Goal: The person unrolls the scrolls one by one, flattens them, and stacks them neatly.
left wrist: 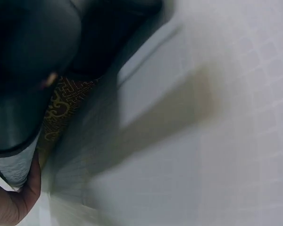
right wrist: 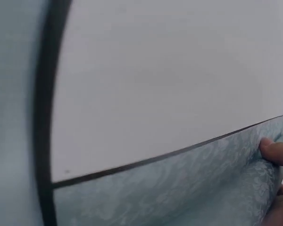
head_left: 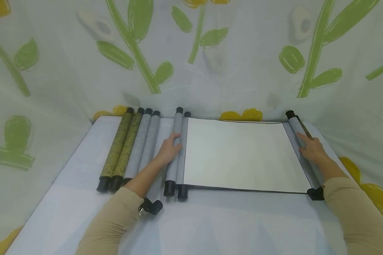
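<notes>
A hanging scroll lies unrolled on the table, its blank white sheet (head_left: 242, 154) framed by grey patterned borders. At its left end two grey rolls (head_left: 171, 171) with black end knobs lie side by side. My left hand (head_left: 170, 150) reaches over them; in the left wrist view its fingers (left wrist: 34, 181) curl round a grey roll, beside a dark gold-patterned surface (left wrist: 61, 106). My right hand (head_left: 313, 150) grips the grey roll (head_left: 296, 124) at the right end. In the right wrist view the thumb (right wrist: 276, 151) presses on the grey patterned border (right wrist: 198, 176).
Left of the scroll lie two gold-green patterned rolls (head_left: 116, 148) and two grey rolls (head_left: 140, 145), all with black knobs. A white cloth covers the table (head_left: 210, 226). Behind it hangs a curtain (head_left: 242, 81) with green leaves and yellow flowers.
</notes>
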The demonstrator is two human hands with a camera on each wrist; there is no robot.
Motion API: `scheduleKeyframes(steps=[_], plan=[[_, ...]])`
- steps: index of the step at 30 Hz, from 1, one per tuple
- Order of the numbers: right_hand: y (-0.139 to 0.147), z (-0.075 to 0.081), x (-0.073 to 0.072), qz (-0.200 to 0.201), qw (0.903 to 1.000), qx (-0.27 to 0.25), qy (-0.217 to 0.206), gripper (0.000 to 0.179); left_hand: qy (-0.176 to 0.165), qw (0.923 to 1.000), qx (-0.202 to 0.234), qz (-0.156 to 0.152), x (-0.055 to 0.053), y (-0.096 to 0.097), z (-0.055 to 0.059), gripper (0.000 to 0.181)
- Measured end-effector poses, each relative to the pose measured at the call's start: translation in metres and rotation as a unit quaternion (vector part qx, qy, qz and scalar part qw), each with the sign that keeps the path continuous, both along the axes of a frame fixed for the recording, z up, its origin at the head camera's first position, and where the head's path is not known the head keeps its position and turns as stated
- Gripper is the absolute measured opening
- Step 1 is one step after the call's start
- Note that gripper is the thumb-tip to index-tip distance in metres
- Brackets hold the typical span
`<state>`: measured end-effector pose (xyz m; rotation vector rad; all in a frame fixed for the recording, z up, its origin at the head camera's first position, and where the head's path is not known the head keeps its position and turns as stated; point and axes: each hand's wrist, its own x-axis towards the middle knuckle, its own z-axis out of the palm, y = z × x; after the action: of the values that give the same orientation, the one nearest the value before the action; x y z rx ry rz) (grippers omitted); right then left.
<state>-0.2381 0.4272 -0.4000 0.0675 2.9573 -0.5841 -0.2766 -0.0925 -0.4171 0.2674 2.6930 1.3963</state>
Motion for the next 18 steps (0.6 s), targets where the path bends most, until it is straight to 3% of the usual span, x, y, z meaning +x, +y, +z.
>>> scheduleKeyframes(steps=[13,18], plan=[[-0.0051,-0.0097,-0.0019,0.007,0.9996,0.026,-0.011,0.064,-0.023,0.9987,0.005,0.046,0.0033,-0.0009,-0.0094,0.049],[-0.0075,-0.0080,-0.0011,0.001,0.9989,0.045,-0.008,0.062,-0.032,0.9959,-0.047,0.070,0.0060,0.0013,-0.0096,0.049]])
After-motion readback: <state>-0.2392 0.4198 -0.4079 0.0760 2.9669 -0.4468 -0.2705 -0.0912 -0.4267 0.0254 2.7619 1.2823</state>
